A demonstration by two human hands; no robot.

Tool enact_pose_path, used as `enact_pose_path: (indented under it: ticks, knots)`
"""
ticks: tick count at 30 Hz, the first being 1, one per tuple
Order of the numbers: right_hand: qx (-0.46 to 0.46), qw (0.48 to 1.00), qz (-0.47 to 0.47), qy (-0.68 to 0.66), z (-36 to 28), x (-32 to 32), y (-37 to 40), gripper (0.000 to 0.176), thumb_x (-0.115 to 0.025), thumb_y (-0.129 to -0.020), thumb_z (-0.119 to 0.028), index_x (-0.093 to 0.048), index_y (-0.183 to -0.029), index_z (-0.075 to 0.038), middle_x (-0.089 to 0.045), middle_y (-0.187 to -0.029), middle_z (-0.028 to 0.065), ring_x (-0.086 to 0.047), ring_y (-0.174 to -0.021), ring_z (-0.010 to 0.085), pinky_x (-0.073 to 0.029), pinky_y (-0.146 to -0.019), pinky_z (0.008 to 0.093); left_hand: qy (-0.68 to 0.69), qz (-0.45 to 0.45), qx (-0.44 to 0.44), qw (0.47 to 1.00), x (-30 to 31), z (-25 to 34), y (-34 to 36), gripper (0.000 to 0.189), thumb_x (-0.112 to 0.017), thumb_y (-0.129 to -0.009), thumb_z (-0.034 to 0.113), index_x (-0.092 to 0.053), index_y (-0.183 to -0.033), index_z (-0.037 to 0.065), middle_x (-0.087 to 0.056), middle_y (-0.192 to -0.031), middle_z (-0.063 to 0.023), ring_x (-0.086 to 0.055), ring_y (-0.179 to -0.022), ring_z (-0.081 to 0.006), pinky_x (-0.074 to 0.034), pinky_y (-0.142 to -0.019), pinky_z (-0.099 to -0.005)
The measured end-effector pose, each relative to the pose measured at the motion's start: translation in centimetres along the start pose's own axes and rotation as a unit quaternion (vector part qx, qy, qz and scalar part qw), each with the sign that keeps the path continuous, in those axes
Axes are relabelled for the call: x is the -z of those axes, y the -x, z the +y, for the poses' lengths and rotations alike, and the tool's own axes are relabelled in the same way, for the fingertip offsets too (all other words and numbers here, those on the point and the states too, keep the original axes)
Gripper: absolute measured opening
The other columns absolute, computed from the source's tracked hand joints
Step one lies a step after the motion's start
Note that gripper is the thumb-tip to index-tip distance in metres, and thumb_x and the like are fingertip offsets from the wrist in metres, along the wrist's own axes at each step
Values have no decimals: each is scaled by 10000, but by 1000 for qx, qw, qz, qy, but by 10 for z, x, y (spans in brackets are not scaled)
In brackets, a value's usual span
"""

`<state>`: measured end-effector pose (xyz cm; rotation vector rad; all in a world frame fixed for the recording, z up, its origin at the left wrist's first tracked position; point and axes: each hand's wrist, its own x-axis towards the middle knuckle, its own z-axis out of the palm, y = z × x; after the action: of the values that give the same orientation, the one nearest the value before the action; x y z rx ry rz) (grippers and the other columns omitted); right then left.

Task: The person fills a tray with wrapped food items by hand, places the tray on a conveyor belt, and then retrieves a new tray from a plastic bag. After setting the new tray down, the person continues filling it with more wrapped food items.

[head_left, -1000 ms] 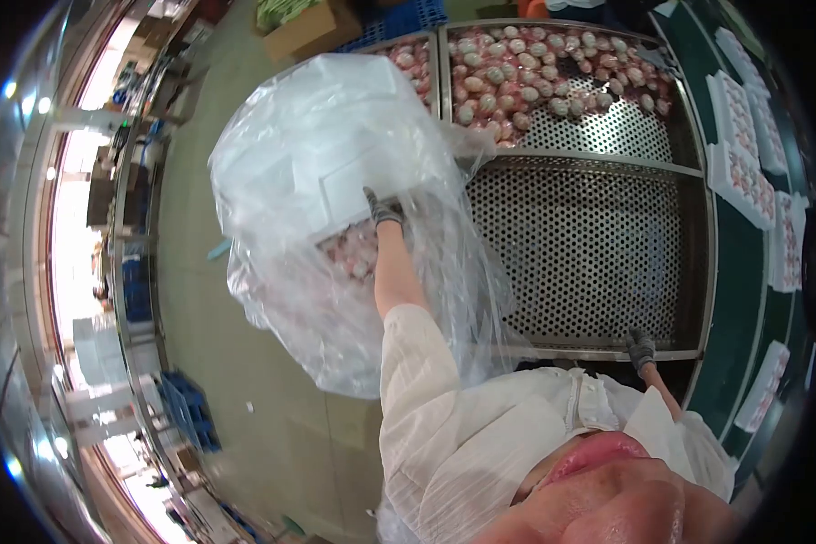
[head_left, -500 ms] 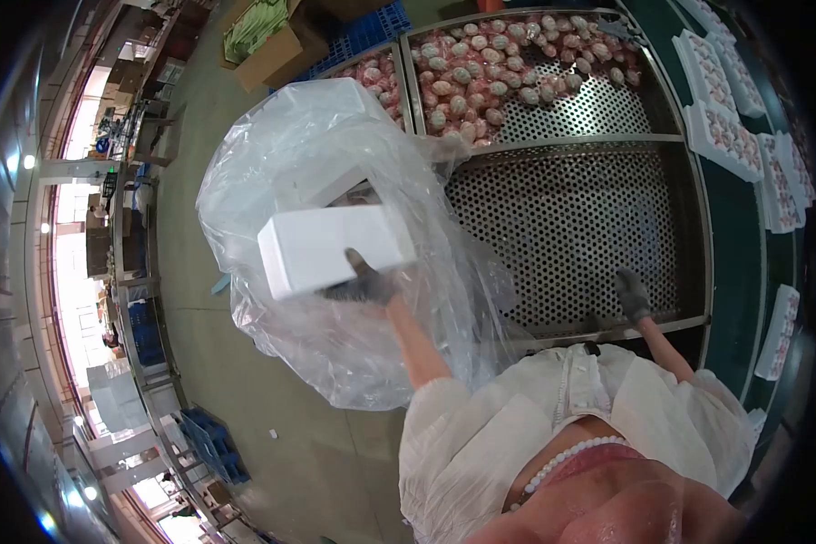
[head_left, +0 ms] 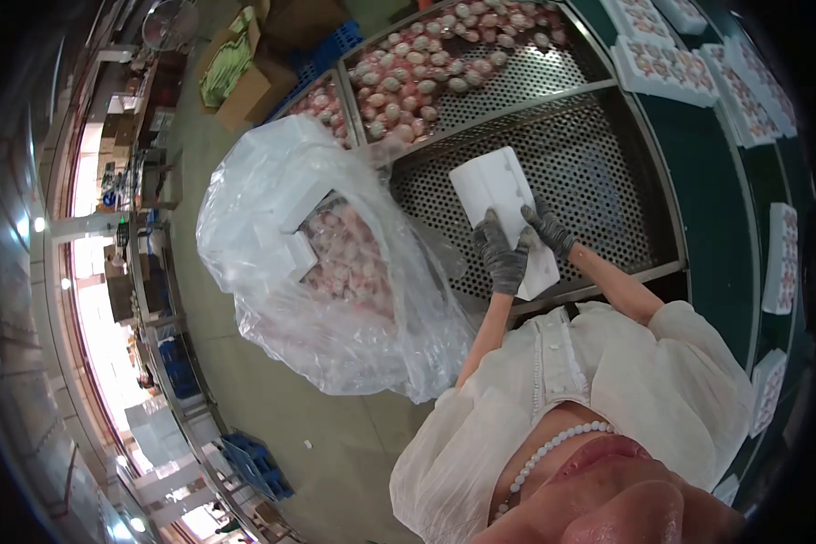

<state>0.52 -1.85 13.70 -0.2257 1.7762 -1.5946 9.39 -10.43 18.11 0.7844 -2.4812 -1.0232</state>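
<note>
Left hand (head_left: 499, 258), gloved, clasps a white foam tray (head_left: 491, 184) above the nearer perforated bin (head_left: 598, 177); right hand (head_left: 551, 228), gloved, grips its opposite edge. Clear plastic bag (head_left: 354, 354): holds white foam pieces (head_left: 306, 201); pinkish rounds (head_left: 349, 258) show through. Green belt (head_left: 707, 181): carries filled white trays (head_left: 662, 90). Farther bin (head_left: 553, 74): contains pink-wrapped, egg-shaped pieces (head_left: 394, 86). Cardboard carton (head_left: 247, 102): contains green packets (head_left: 222, 72).

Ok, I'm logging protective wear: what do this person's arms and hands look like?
The left hand and right hand wear grey, faintly striped gloves ending around the wrists. Loose off-white sleeves cover the upper arms, leaving the forearms bare.
</note>
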Motion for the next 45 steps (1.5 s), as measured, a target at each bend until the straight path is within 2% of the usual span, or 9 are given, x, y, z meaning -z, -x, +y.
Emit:
enact_pose_path:
  ticks: [4, 10, 17, 20, 24, 34, 39, 42, 45]
  knots:
    - [-88, 978, 84, 169, 88, 41, -18, 710, -493, -697, -501, -317, -1168, 0, -399, -1116, 205, -404, -1026, 295, -329, -858, 355, -138, -40, 19, 990, -85, -43, 11, 655, -606, -656, 318, -317, -1161, 17, -382, -1082, -214, -362, -1003, -330, -318, -832, -400]
    - [-132, 955, 35, 262, 130, 56, -17, 652, -495, -702, -471, -370, -1124, 10, -411, -1099, 213, -412, -1007, 319, -337, -852, 372, 298, -207, 318, 876, -119, -82, 36, 499, -546, -735, 301, -391, -1111, 10, -482, -1022, -162, -476, -857, -220, -387, -742, -305]
    - [-121, 946, 159, 254, 143, 73, -5, 628, -417, -736, -500, -373, -1130, -14, -461, -1054, 204, -452, -946, 332, -374, -791, 344, -116, -95, 127, 981, -115, -116, 45, 454, -408, -798, 313, -359, -1156, 38, -449, -1085, -178, -434, -988, -291, -348, -819, -353]
    - [-85, 895, 266, 347, 202, 105, -12, 571, -417, -750, -457, -398, -1096, -3, -491, -1007, 204, -476, -903, 340, -389, -759, 349, 100, -13, 288, 952, -90, -122, 47, 561, -420, -778, 375, -286, -1200, 31, -372, -1170, -184, -357, -1076, -306, -295, -890, -360]
    - [-159, 921, 188, 301, 177, 120, 8, 478, -484, -734, -347, -440, -1057, 2, -507, -1001, 179, -478, -920, 315, -378, -779, 340, 26, -58, 275, 959, -83, -159, 41, 664, -449, -750, 414, -219, -1224, 9, -292, -1229, -182, -282, -1130, -308, -237, -940, -338]
    - [-128, 871, 348, 323, 169, 121, 3, 429, -476, -727, -312, -462, -1045, -24, -493, -1034, 173, -464, -947, 320, -364, -802, 357, 14, -346, 403, 847, -33, -122, 4, 646, -541, -705, 379, -300, -1192, 31, -339, -1193, -184, -314, -1107, -291, -285, -903, -353]
    - [-154, 866, 302, 367, 174, 92, -9, 422, -494, -727, -257, -443, -1085, -41, -488, -1050, 154, -449, -975, 294, -352, -812, 332, -92, -356, 189, 910, -81, -186, 20, 716, -536, -655, 472, -347, -1152, -8, -358, -1178, -202, -320, -1101, -317, -291, -899, -358]
    - [-114, 885, 323, 315, 191, 84, -26, 383, -520, -717, -205, -472, -1057, -35, -520, -1014, 138, -483, -933, 277, -364, -789, 318, -113, -456, 309, 827, -95, -214, 13, 661, -467, -695, 343, -217, -1232, 50, -349, -1190, -180, -377, -1047, -309, -333, -849, -363]
    - [-168, 908, 299, 239, 187, 81, -40, 394, -515, -728, -172, -441, -1082, -16, -493, -1060, 135, -459, -974, 249, -345, -822, 292, -120, -270, 196, 935, -66, -208, 19, 635, -457, -684, 307, -258, -1201, -3, -372, -1156, -213, -404, -1010, -337, -337, -846, -358]
